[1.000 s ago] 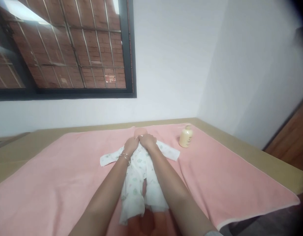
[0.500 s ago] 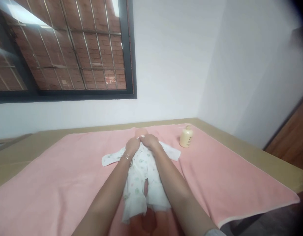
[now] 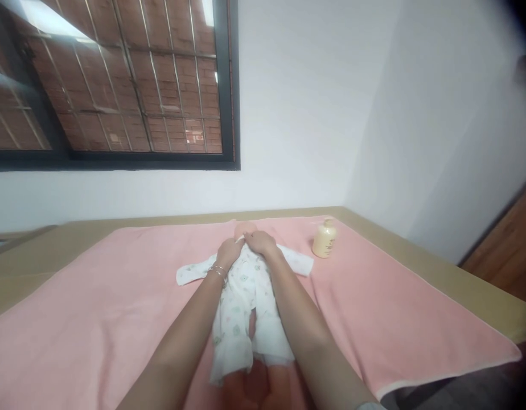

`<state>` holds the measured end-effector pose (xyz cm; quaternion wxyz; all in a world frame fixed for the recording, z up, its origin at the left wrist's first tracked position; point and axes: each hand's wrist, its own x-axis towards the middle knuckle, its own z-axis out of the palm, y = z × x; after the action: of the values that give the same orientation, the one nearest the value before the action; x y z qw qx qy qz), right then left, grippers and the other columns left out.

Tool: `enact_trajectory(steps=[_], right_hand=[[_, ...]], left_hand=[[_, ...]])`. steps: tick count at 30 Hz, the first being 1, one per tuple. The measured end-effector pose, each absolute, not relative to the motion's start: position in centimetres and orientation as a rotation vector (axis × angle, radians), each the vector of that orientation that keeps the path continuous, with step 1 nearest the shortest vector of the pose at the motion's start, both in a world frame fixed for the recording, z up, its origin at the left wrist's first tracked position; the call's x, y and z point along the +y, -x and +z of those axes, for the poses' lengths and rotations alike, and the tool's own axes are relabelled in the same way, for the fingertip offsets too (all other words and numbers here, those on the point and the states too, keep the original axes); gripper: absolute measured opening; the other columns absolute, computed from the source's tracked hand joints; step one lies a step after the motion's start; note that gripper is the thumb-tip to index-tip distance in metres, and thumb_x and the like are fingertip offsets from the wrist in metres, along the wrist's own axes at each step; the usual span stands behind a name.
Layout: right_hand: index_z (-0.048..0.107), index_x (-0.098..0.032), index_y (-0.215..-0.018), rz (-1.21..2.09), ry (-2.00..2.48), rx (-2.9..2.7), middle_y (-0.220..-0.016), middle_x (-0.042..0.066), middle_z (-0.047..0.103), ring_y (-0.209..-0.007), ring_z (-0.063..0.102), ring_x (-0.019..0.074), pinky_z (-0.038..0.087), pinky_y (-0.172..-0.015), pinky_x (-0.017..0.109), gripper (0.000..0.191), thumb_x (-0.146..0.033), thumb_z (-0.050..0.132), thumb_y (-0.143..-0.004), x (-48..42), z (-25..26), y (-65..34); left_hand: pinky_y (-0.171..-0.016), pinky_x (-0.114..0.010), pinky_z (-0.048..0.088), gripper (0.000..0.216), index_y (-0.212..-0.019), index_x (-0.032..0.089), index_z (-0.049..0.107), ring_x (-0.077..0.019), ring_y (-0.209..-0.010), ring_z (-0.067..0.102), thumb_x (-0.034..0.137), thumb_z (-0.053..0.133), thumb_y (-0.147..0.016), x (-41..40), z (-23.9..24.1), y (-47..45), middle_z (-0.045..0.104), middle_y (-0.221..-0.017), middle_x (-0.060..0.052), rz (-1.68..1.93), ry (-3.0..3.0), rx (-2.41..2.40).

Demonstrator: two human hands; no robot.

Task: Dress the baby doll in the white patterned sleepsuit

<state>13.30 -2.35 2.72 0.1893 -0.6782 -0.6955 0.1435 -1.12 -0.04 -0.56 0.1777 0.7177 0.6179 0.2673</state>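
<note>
A baby doll lies on its back on the pink towel (image 3: pixel 152 296), its head (image 3: pixel 245 228) at the far end and its bare legs (image 3: pixel 279 382) nearest me. It is dressed in a white printed baby garment (image 3: pixel 245 280) with the sleeves spread out to both sides. At the neckline, my left hand (image 3: pixel 229 251) pinches the left part of the collar. My right hand (image 3: pixel 259 241) is closed on the collar right beside it, the fingertips of both hands nearly meeting. The fastening between the fingers is too small to make out.
A cream bottle (image 3: pixel 325 239) stands on the towel, right of the doll. Under the towel is a tan padded surface (image 3: pixel 420 256), bordered by white walls (image 3: pixel 297 114). A dark-framed barred window (image 3: pixel 143 85) is at the upper left.
Both hands stay at the collar; the left fingers have shifted slightly and a bit of collar edge shows raised between them. The view has moved a little.
</note>
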Motion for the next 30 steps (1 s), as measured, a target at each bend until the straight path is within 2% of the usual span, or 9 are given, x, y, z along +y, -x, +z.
enact_trajectory(steps=[6, 14, 19, 22, 25, 27, 30], right_hand=[[0.052, -0.019, -0.130, 0.582, 2.027, -1.923, -0.132, 0.014, 0.052, -0.120, 0.048, 0.0305, 0.035, -0.096, 0.045, 0.070, -0.060, 0.010, -0.092, -2.2, 1.7, -14.1], [0.060, -0.016, -0.118, 0.446, 1.902, -1.889, -0.122, 0.014, 0.059, -0.111, 0.053, 0.0298, 0.038, -0.093, 0.040, 0.063, -0.057, 0.020, -0.092, -3.3, 3.8, -13.2], [0.059, -0.015, -0.121, 0.474, 2.020, -1.872, -0.125, 0.016, 0.057, -0.115, 0.051, 0.0315, 0.036, -0.095, 0.043, 0.066, -0.058, 0.018, -0.092, -3.0, 2.6, -13.1], [0.054, -0.019, -0.128, 0.535, 2.068, -1.816, -0.131, 0.013, 0.053, -0.120, 0.048, 0.0308, 0.034, -0.097, 0.045, 0.063, -0.057, 0.018, -0.092, -2.8, 2.0, -13.4], [0.055, -0.018, -0.126, 0.530, 2.020, -1.843, -0.131, 0.013, 0.053, -0.119, 0.048, 0.0308, 0.034, -0.097, 0.046, 0.063, -0.057, 0.018, -0.092, -3.0, 2.6, -13.4], [0.058, -0.017, -0.121, 0.527, 1.928, -1.897, -0.128, 0.014, 0.055, -0.116, 0.051, 0.0307, 0.035, -0.096, 0.044, 0.065, -0.059, 0.019, -0.091, -3.2, 3.3, -13.3], [0.060, -0.015, -0.118, 0.562, 1.843, -1.935, -0.125, 0.014, 0.057, -0.114, 0.052, 0.0299, 0.037, -0.094, 0.040, 0.066, -0.059, 0.019, -0.091, -3.3, 3.6, -13.2]], left_hand=[[-0.077, -0.027, 0.041, 0.038, -0.088, 0.016, 0.067, -0.0219, -0.091, 0.061, 0.044, 0.042, -0.086, -1.3, -0.1, 0.4, 0.069, -0.097, -0.011, 0.996, -2.245, 1.650], [-0.068, -0.029, 0.040, 0.057, -0.090, 0.015, 0.067, -0.0269, -0.086, 0.063, 0.059, 0.032, -0.087, -0.7, -0.2, 0.8, 0.069, -0.094, -0.015, 0.696, -2.115, 1.785], [-0.069, -0.028, 0.039, 0.048, -0.085, 0.016, 0.066, -0.0220, -0.083, 0.061, 0.050, 0.032, -0.089, -1.1, -0.7, 0.4, 0.069, -0.089, -0.012, 0.912, -2.266, 1.726], [-0.072, -0.030, 0.040, 0.047, -0.092, 0.017, 0.066, -0.0237, -0.088, 0.061, 0.048, 0.031, -0.090, -1.0, -0.9, 0.5, 0.068, -0.096, -0.012, 0.817, -2.244, 1.754], [-0.075, -0.034, 0.041, 0.054, -0.101, 0.015, 0.065, -0.0288, -0.096, 0.061, 0.051, 0.025, -0.090, -0.5, -0.9, 0.8, 0.066, -0.106, -0.016, 0.653, -2.189, 1.822], [-0.076, -0.036, 0.040, 0.058, -0.101, 0.015, 0.064, -0.0305, -0.097, 0.060, 0.053, 0.022, -0.091, -0.3, -0.9, 0.9, 0.066, -0.106, -0.017, 0.607, -2.170, 1.847], [-0.075, -0.034, 0.040, 0.055, -0.094, 0.016, 0.065, -0.0282, -0.093, 0.061, 0.050, 0.022, -0.092, -0.2, -1.1, 0.9, 0.067, -0.102, -0.015, 0.663, -2.188, 1.818]])
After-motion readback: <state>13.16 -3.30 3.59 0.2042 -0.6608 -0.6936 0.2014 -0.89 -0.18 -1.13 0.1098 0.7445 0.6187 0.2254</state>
